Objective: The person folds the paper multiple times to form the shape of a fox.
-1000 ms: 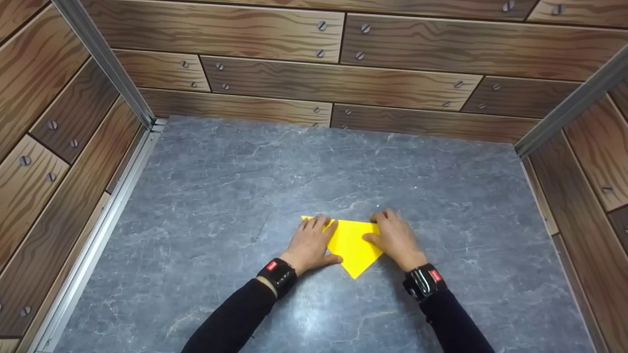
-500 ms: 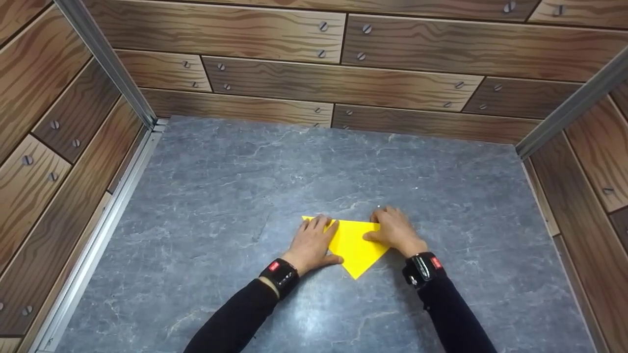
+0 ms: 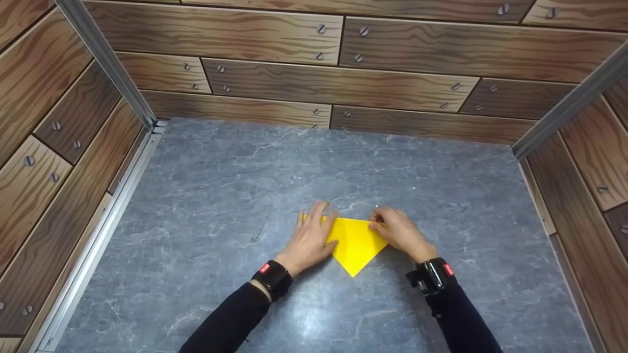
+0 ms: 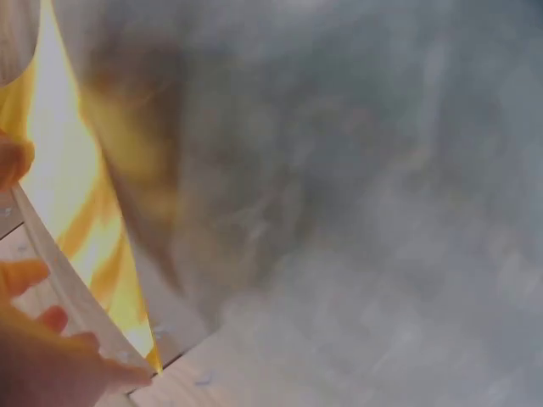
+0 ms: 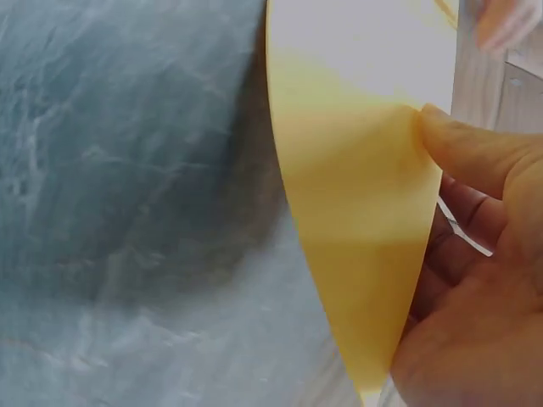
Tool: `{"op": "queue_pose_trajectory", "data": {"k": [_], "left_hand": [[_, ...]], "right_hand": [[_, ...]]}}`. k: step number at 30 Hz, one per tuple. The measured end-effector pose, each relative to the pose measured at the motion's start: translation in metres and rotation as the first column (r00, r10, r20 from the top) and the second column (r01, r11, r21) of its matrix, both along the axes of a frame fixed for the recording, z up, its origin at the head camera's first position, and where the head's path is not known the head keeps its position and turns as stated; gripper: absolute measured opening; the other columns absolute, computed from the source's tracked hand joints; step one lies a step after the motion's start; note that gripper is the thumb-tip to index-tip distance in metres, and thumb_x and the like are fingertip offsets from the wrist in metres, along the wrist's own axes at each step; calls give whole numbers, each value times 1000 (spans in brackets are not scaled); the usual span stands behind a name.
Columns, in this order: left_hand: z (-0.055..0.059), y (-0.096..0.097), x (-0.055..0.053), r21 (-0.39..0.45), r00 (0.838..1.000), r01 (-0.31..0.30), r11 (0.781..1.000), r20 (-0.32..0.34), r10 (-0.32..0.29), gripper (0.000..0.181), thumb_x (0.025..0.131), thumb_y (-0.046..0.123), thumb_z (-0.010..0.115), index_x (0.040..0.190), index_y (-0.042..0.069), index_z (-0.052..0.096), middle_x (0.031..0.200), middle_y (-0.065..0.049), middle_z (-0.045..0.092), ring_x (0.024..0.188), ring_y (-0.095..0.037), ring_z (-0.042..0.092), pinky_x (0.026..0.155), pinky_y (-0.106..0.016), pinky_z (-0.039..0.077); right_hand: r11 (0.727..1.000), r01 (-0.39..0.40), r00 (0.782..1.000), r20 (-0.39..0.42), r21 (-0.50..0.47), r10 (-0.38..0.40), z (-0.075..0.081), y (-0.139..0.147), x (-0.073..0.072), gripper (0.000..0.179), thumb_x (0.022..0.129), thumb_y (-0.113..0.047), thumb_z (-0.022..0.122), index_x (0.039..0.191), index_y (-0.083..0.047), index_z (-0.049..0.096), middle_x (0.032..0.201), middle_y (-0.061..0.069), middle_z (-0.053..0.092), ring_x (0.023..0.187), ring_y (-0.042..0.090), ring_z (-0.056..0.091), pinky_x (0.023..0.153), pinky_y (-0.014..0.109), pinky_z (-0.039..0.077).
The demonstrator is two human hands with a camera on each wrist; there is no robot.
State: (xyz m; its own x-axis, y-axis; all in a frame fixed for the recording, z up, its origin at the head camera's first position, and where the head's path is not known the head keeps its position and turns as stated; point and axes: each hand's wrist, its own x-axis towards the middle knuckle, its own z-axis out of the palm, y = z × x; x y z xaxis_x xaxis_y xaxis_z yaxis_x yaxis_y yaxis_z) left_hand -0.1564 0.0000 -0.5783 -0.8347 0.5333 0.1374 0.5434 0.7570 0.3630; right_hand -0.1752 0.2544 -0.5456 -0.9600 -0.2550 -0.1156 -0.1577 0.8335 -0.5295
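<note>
A yellow sheet of paper [image 3: 357, 245], folded to a triangle with one corner pointing toward the person, is near the middle of the grey surface. My left hand [image 3: 310, 240] spreads over its left part with the fingers mostly straight, hiding much of that corner. On the other side my right hand [image 3: 398, 231] pinches the upper right edge; in the right wrist view the thumb of the right hand [image 5: 501, 314] presses the face of the paper [image 5: 356, 203], other fingers behind it. The left wrist view shows the paper [image 4: 81, 186] beside the extended fingers of the left hand [image 4: 51, 360].
A grey marbled tabletop [image 3: 245, 171] lies under the hands. Wood-patterned panels [image 3: 274, 78] wall it at the back and both sides, with metal rails [image 3: 117, 73] at the corners. A black wrist camera [image 3: 273, 280] sits on each wrist.
My left hand has shifted a little, its fingers now straighter and reaching past the paper's upper edge. My right hand has turned slightly, its thumb closer to the upper right edge.
</note>
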Motion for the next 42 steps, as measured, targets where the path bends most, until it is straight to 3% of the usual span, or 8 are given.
{"op": "queue_pose_trajectory", "data": {"k": [3, 6, 13, 18, 23, 31, 37, 42], "left_hand": [[15, 4, -4, 6, 997, -7, 1000, -78, 7, 58, 99, 32, 70, 149, 8, 52, 158, -16, 40, 150, -37, 34, 119, -67, 21], [28, 8, -7, 7, 995, 15, 1000, -101, -14, 49, 102, 32, 66, 144, 8, 58, 149, -13, 53, 144, -31, 45, 121, -59, 25], [47, 14, -9, 33, 987, 72, 997, -147, -67, 37, 102, 34, 65, 131, 10, 69, 119, -5, 72, 112, -22, 68, 106, -41, 50], [54, 17, -9, 52, 985, 74, 996, -158, -65, 26, 102, 34, 66, 116, 14, 76, 105, 0, 75, 96, -19, 71, 88, -36, 58], [59, 19, -7, 65, 988, 74, 995, -141, -64, 19, 101, 31, 67, 100, 16, 79, 94, 3, 75, 85, -15, 70, 79, -33, 58], [61, 19, -3, 91, 986, 96, 991, -147, -82, 18, 101, 29, 68, 97, 16, 79, 88, 3, 75, 79, -14, 69, 74, -29, 57], [64, 19, -3, 123, 988, 95, 988, -130, -79, 18, 100, 29, 69, 98, 14, 80, 88, 2, 76, 78, -14, 70, 73, -27, 58], [66, 16, -3, 86, 986, 105, 991, -141, -92, 19, 99, 30, 69, 95, 15, 80, 86, 3, 75, 76, -14, 70, 71, -29, 58]], "right_hand": [[1000, -16, 999, -39, -13, 15, 12, -1, 7, 8, 98, -12, 72, 95, -7, 67, 94, 7, 64, 84, 23, 58, 78, 41, 52], [999, -40, 996, -83, -27, 38, 22, -2, 14, 9, 98, -13, 73, 95, -8, 66, 94, 6, 64, 83, 22, 58, 77, 41, 53], [994, -93, 970, -231, -57, 77, 39, -1, 31, 10, 95, -11, 76, 94, -9, 66, 92, 3, 64, 82, 20, 61, 75, 38, 57], [994, -99, 953, -290, -43, 82, 45, 0, 38, 12, 93, -10, 78, 92, -9, 65, 90, 3, 64, 82, 20, 63, 74, 39, 57], [995, -103, 939, -330, -5, 96, 48, -4, 41, 13, 91, -9, 79, 93, -9, 66, 90, 3, 65, 80, 21, 63, 72, 39, 57], [985, -167, 901, -397, 51, 174, 47, -21, 43, 17, 97, -17, 74, 108, -4, 73, 101, 8, 74, 87, 25, 72, 76, 40, 60], [984, -173, 882, -439, 37, 172, 44, -27, 42, 10, 96, -17, 74, 98, -8, 75, 92, 4, 75, 79, 20, 70, 70, 36, 59], [987, -157, 871, -466, 34, 155, 41, -27, 43, 8, 95, -18, 75, 93, -11, 76, 86, 2, 75, 72, 18, 68, 66, 37, 56]]}}
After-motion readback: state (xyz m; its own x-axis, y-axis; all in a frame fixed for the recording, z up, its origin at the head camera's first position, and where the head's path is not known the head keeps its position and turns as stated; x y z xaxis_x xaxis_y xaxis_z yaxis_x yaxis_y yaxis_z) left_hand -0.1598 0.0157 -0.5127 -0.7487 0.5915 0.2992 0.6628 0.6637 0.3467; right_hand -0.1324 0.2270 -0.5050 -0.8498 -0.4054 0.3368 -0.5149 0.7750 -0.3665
